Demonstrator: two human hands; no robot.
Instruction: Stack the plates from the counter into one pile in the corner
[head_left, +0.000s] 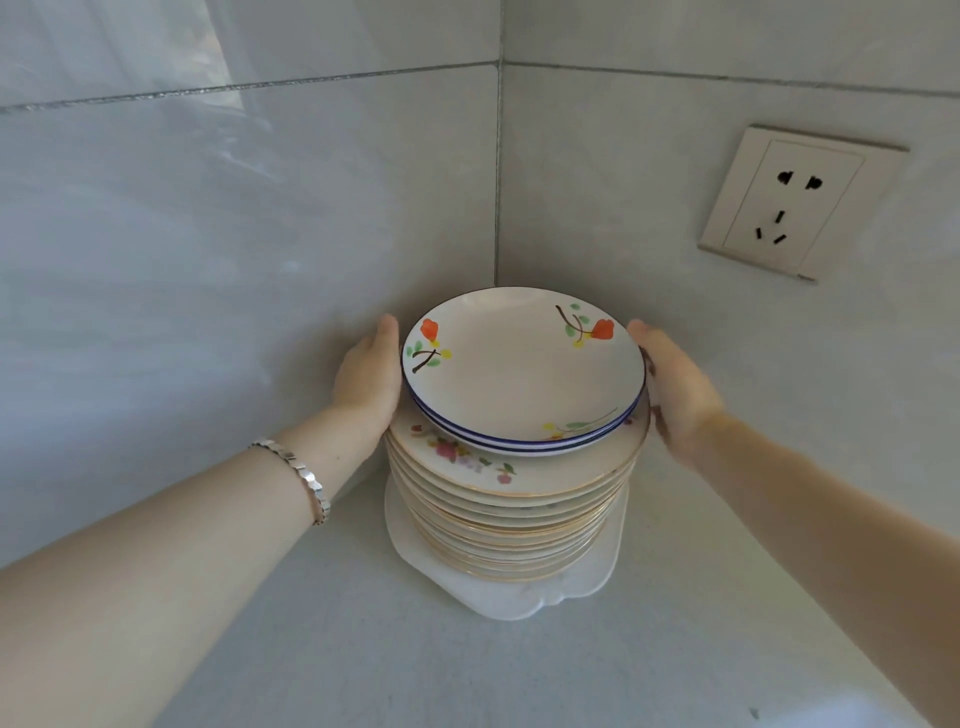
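Two hands, our left hand (366, 379) and right hand (675, 387), press flat fingers against the sides of the tall pile of floral white ceramic plates (511, 499) on the pale surface (322, 639), in the tiled corner.

no readable text, labels or numbers anywhere in view

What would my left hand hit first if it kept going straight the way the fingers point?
Probably the tiled wall behind the pile; the left hand points past the plates toward the corner, though depth is unclear.
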